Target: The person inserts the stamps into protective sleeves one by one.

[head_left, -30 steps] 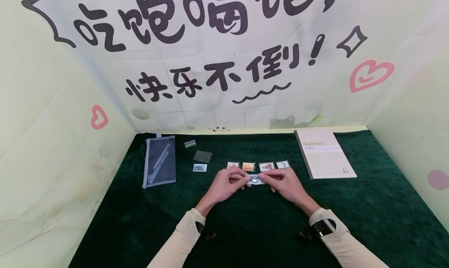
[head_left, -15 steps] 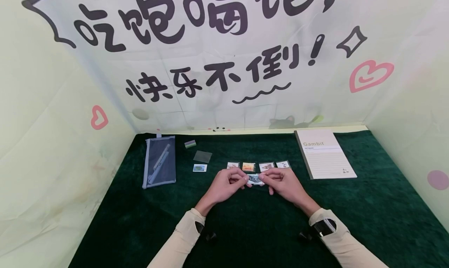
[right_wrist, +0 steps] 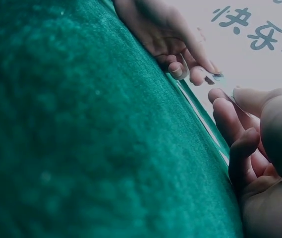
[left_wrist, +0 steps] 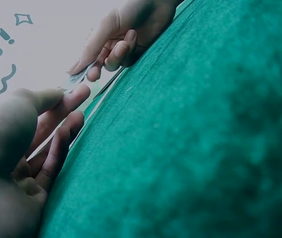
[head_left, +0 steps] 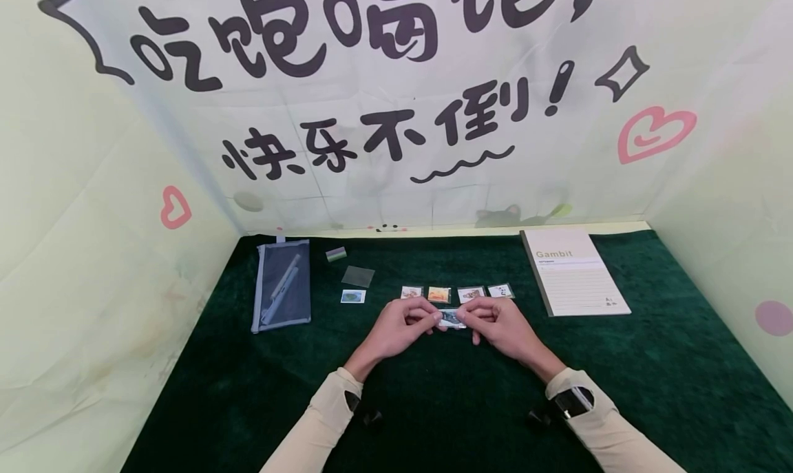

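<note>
Between both hands, above the dark green cloth, is a small bluish picture stamp [head_left: 451, 318] in a shiny clear sleeve. My left hand [head_left: 404, 326] pinches its left end between thumb and forefinger. At the right end, my right hand [head_left: 503, 327] pinches it the same way. Both wrist views show it nearly edge-on, so its face is hard to make out there. Just behind the hands lies a row of several sleeved stamps, among them an orange one [head_left: 439, 294] and a black-and-white one [head_left: 500, 290]. Fingers partly cover the row's front edges.
To the left lie a loose blue-green stamp [head_left: 353, 297], a clear sleeve [head_left: 358, 276] and a small eraser-like block [head_left: 336, 254]. Farther left is a mesh zip pouch [head_left: 285, 284] with pens inside. A notebook [head_left: 576, 273] lies at the right. A printed backdrop [head_left: 372, 204] stands behind.
The sleeved stamp between the fingers has tilted slightly, and the glare on it has shifted, showing more of its picture. Right-hand fingers have shifted a little; the arms stay in place.
</note>
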Motion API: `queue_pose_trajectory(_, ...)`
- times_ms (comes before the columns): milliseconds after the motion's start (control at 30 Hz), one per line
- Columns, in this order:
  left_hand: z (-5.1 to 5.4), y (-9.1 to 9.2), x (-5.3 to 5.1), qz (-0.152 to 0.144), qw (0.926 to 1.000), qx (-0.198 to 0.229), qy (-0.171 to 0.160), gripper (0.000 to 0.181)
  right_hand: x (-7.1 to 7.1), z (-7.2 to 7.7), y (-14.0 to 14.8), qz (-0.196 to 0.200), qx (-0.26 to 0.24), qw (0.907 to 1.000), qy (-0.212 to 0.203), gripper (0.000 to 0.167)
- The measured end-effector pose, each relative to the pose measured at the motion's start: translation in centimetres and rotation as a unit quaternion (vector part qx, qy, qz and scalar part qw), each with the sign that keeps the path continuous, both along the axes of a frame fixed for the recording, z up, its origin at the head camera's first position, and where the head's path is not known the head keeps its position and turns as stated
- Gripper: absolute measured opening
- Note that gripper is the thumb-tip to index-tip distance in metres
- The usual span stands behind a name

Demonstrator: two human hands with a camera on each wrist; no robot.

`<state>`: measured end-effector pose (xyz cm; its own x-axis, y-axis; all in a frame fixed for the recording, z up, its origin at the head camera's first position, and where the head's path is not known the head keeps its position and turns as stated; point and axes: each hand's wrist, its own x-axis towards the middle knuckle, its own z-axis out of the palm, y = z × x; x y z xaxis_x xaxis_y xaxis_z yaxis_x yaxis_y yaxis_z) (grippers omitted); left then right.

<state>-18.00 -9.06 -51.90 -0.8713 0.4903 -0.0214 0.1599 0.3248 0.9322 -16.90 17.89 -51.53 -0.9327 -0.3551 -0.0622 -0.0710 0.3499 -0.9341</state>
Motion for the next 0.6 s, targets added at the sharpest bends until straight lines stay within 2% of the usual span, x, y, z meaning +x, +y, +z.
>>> queue_pose_trajectory(167,0.25,0.0,-0.04,-0.005,0.9999,-0.009,-0.011,0.018,-0.02,-0.06,0.0,-0.002,-0.001,1.0,-0.003,0.03)
queue_pose_trajectory(333,0.6,-0.2,-0.34,-0.03,0.9991,-0.007,-0.03,0.021,0.02,-0.07,0.06,-0.008,0.001,1.0,0.0,0.03)
queue_pose_trajectory(433,0.64,-0.22,-0.32,-0.037,0.9989,-0.007,-0.027,0.022,0.0,-0.16,0.1,-0.003,-0.001,1.0,0.001,0.03)
queue_pose_trajectory(600,0.4,-0.07,0.06,-0.027,0.9996,-0.01,-0.009,0.02,-0.01,-0.29,0.11,0.006,-0.007,1.0,0.003,0.03)
